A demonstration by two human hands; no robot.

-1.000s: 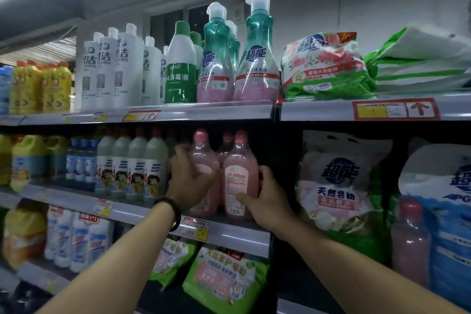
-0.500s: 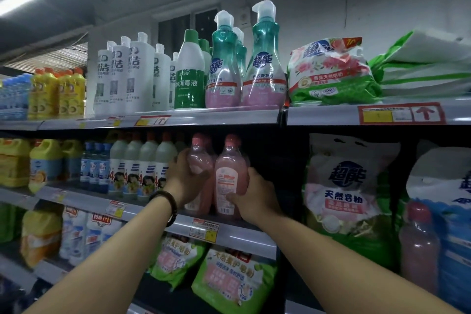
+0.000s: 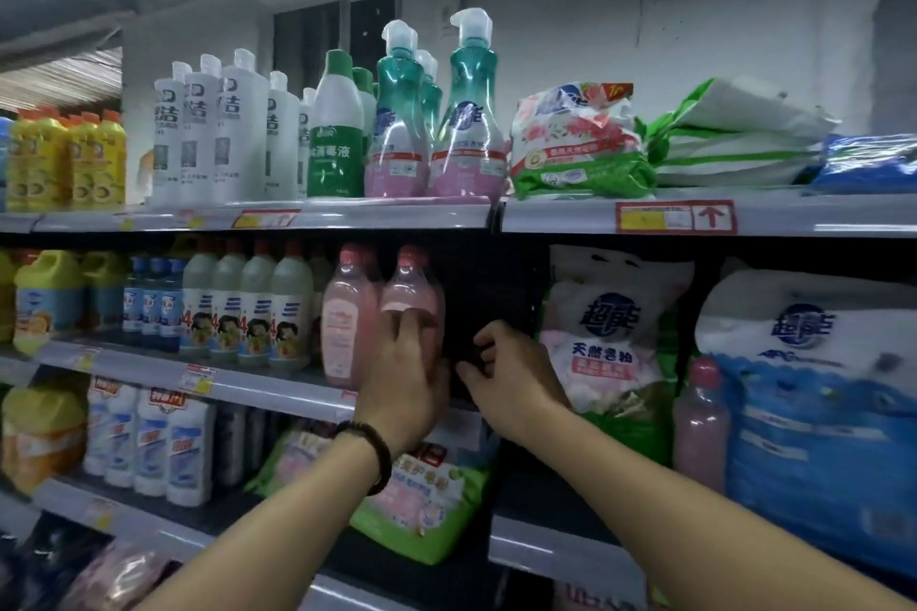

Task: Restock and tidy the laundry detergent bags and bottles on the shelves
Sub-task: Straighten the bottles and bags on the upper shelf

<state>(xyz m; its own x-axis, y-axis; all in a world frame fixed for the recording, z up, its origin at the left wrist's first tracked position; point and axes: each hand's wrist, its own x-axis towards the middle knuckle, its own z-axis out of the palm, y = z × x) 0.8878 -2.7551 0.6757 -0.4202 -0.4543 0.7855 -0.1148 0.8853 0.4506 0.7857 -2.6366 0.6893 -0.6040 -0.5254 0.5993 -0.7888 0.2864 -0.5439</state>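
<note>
Through the head camera I see my operator's left hand (image 3: 404, 382) laid against the front of the right pink bottle (image 3: 414, 283). Its fingers (image 3: 408, 320) lie close together and nearly straight, and their tips press on the bottle just below its shoulder. I cannot see the thumb. A dark bead bracelet (image 3: 379, 454) circles that wrist.

This bottle stands upright on the middle shelf (image 3: 258, 387), touching the left pink bottle (image 3: 347, 313) beside it. Both are at the right end of the bottle row, next to the white bottles with cartoon labels (image 3: 288, 313).

The right hand (image 3: 516, 377) is in the dark gap between the right pink bottle and the white-and-green soap powder bag (image 3: 605, 327). Its fingers (image 3: 484, 337) are curled inward, and the lowest one reaches toward the left hand, almost touching it. The gap is too dark for me to tell whether they grip anything.

Further right, a small pink bottle (image 3: 699, 422) stands in front of a large blue-and-white bag (image 3: 814, 412). On the top shelf, teal pump bottles (image 3: 469, 124) stand beside a flowered green bag (image 3: 575, 139). Below the hands, a green and pink bag (image 3: 436, 511) leans on the lower shelf.
</note>
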